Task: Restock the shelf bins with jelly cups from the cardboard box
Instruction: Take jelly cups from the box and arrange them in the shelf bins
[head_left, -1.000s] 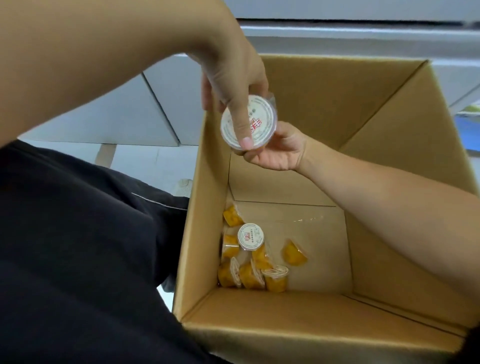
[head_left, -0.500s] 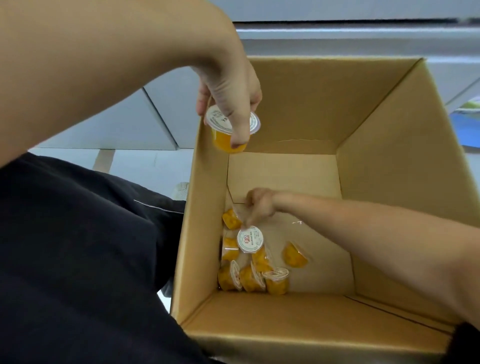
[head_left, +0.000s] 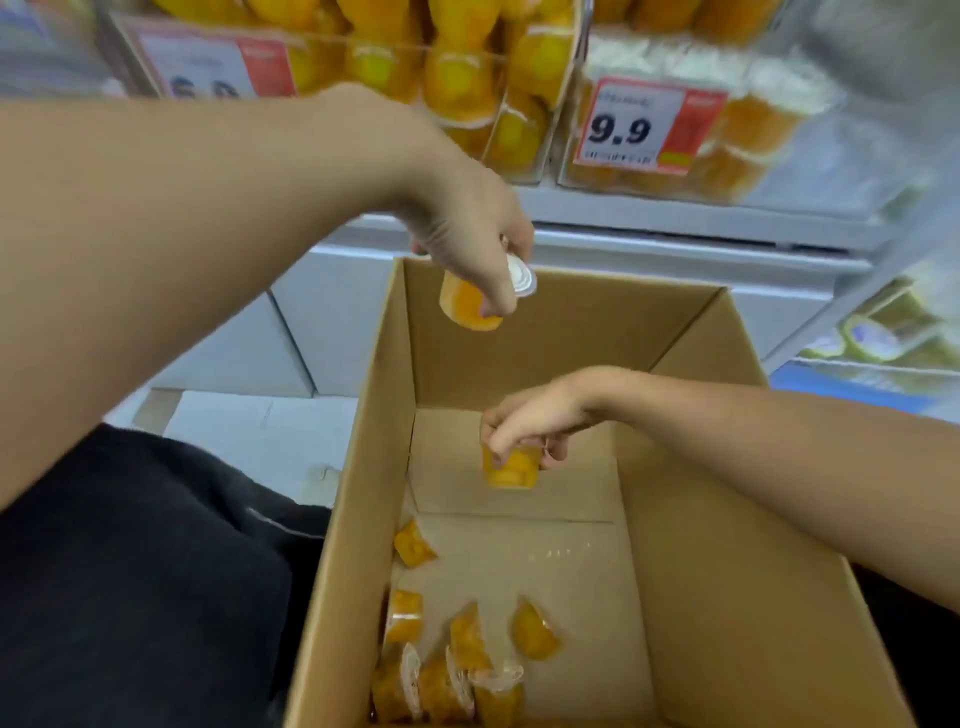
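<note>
The open cardboard box (head_left: 717, 519) fills the lower middle of the head view. My left hand (head_left: 467, 244) hangs over its far left corner and grips an orange jelly cup (head_left: 467, 306) with a white lid, tipped sideways. Inside the box my right hand (head_left: 535, 421) holds a second orange jelly cup (head_left: 511, 467) from above, lifted off the bottom. Several more jelly cups (head_left: 447, 670) lie loose at the near left of the box floor. Clear shelf bins (head_left: 457, 67) full of orange cups stand above, blurred.
A price tag reading 9.9 (head_left: 644, 124) hangs on the right bin, another tag (head_left: 218, 67) on the left bin. A grey shelf ledge (head_left: 675, 239) runs behind the box. My dark trousers (head_left: 145, 571) are at lower left. More goods (head_left: 883, 332) sit at far right.
My right hand has picked a jelly cup off the box floor and raised it. The left hand's cup has tipped sideways. The view has tilted up, showing the shelf bins.
</note>
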